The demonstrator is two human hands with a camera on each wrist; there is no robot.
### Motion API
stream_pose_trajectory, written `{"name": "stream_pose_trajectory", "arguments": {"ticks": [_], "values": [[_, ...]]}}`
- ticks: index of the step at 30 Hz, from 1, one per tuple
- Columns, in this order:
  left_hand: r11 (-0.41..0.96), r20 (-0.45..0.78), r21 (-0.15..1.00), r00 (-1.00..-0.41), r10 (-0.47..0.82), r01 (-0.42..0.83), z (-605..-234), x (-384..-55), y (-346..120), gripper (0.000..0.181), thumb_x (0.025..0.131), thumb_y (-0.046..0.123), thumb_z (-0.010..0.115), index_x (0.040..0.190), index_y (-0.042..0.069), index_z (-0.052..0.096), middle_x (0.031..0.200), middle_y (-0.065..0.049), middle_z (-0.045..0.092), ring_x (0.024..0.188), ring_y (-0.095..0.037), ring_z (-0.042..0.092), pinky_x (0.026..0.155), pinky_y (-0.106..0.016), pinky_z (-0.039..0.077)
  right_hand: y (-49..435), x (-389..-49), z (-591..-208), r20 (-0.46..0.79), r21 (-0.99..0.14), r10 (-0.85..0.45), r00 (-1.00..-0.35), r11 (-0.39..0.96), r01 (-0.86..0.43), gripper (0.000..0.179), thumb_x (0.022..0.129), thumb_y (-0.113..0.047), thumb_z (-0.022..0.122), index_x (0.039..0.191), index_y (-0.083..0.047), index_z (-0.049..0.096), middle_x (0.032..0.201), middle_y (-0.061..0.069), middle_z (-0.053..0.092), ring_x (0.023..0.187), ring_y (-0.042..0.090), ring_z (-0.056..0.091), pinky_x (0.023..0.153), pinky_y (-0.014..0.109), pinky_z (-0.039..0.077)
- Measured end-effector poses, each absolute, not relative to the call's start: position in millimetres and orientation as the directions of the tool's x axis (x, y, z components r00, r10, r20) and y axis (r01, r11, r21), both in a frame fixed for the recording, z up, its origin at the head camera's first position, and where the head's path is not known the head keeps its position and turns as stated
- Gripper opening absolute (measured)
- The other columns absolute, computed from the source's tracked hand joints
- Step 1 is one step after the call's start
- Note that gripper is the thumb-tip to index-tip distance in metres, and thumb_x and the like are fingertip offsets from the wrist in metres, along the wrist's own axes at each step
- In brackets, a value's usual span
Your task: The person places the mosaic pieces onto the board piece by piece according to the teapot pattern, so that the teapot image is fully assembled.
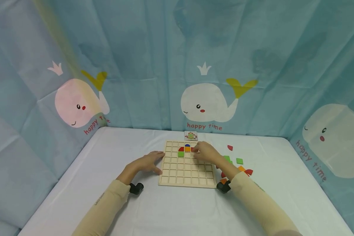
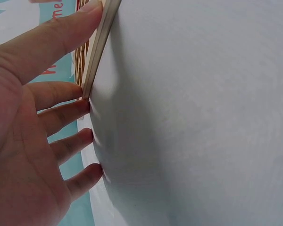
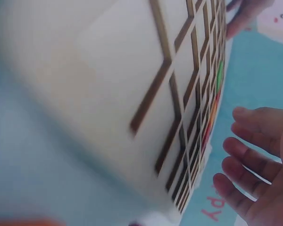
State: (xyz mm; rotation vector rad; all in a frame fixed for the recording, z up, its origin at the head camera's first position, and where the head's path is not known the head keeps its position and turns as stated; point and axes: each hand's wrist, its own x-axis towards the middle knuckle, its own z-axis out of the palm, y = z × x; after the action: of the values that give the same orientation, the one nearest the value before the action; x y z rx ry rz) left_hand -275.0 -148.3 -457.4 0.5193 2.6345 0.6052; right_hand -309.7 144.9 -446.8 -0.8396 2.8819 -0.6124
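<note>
right hand (image 1: 206,152) is held over the upper right of the grid board (image 1: 183,173), fingers stretched and slightly parted; nothing is seen gripped, and whether the red piece (image 1: 192,149) by the fingertips is touched cannot be told. left hand (image 1: 147,161) is spread, with thumb and fingertips set against the board's left edge. the board is laid flat on the white surface (image 1: 165,213). in its upper cells an orange square (image 1: 187,149) is flanked by red pieces, with a blue piece (image 1: 187,145) above and a green square (image 1: 181,154) at lower left. more loose pieces (image 1: 239,161) are scattered right of the board; a patterned card (image 1: 191,136) is placed just beyond its far edge.

board is judged light, stiff and wood-like, likely to be slid on the cloth if pushed, so it is best steadied by the side edges. pieces are judged thin, light, hard, maybe slick; not fragile, but easily flicked. they are best pinched by opposite edges or corners, since flat faces offer little grip, and a seated one is harder to be lifted out.
</note>
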Motion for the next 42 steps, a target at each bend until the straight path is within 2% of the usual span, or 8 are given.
{"name": "stream_pose_trajectory", "arguments": {"ticks": [7, 19, 26, 29, 42], "values": [[0.837, -0.276, 0.472, -0.856, 0.438, 0.276, -460, -276, -150, 0.088, 0.078, 0.029, 0.081, 0.150, 0.006, 0.036, 0.159, -0.012, 0.031, 0.150, -0.034, 0.021, 0.120, -0.054, 0.022, 173, -305, -442, 0.038, -0.395, -0.508, -0.861, 0.783, -0.479, 0.022, 0.090, -0.015, 0.068, 0.106, -0.002, 0.074, 0.101, 0.010, 0.068, 0.090, 0.024, 0.063, 0.079, 0.038, 0.055], [0.836, -0.273, 0.478, -0.859, 0.433, 0.269, -460, -277, -151, 0.088, 0.078, 0.028, 0.082, 0.150, 0.007, 0.036, 0.159, -0.012, 0.031, 0.150, -0.033, 0.022, 0.120, -0.054, 0.023, 223, -309, -446, -0.038, -0.395, -0.374, -0.927, 0.857, -0.330, 0.025, 0.090, -0.017, 0.065, 0.107, -0.002, 0.073, 0.096, 0.009, 0.067, 0.081, 0.019, 0.060, 0.075, 0.037, 0.055], [0.830, -0.269, 0.484, -0.856, 0.442, 0.277, -460, -276, -151, 0.088, 0.078, 0.029, 0.081, 0.150, 0.006, 0.037, 0.159, -0.013, 0.032, 0.149, -0.034, 0.022, 0.120, -0.055, 0.023, 249, -309, -452, -0.109, -0.373, -0.300, -0.948, 0.896, -0.241, 0.024, 0.088, -0.016, 0.068, 0.105, -0.001, 0.073, 0.101, 0.012, 0.069, 0.092, 0.026, 0.062, 0.090, 0.047, 0.054], [0.831, -0.270, 0.482, -0.855, 0.442, 0.277, -459, -276, -151, 0.088, 0.078, 0.029, 0.081, 0.150, 0.006, 0.037, 0.159, -0.013, 0.032, 0.149, -0.034, 0.022, 0.120, -0.055, 0.023, 256, -309, -454, -0.152, -0.372, -0.266, -0.952, 0.908, -0.194, 0.024, 0.087, -0.016, 0.071, 0.105, -0.001, 0.073, 0.105, 0.014, 0.070, 0.094, 0.027, 0.062, 0.093, 0.048, 0.054], [0.831, -0.271, 0.484, -0.856, 0.440, 0.273, -463, -278, -152, 0.088, 0.078, 0.028, 0.081, 0.150, 0.007, 0.036, 0.159, -0.012, 0.032, 0.150, -0.034, 0.022, 0.120, -0.054, 0.023, 270, -312, -455, -0.197, -0.388, -0.214, -0.957, 0.913, -0.124, 0.028, 0.087, -0.016, 0.071, 0.109, 0.001, 0.071, 0.106, 0.015, 0.069, 0.084, 0.022, 0.058, 0.085, 0.041, 0.058]]}}
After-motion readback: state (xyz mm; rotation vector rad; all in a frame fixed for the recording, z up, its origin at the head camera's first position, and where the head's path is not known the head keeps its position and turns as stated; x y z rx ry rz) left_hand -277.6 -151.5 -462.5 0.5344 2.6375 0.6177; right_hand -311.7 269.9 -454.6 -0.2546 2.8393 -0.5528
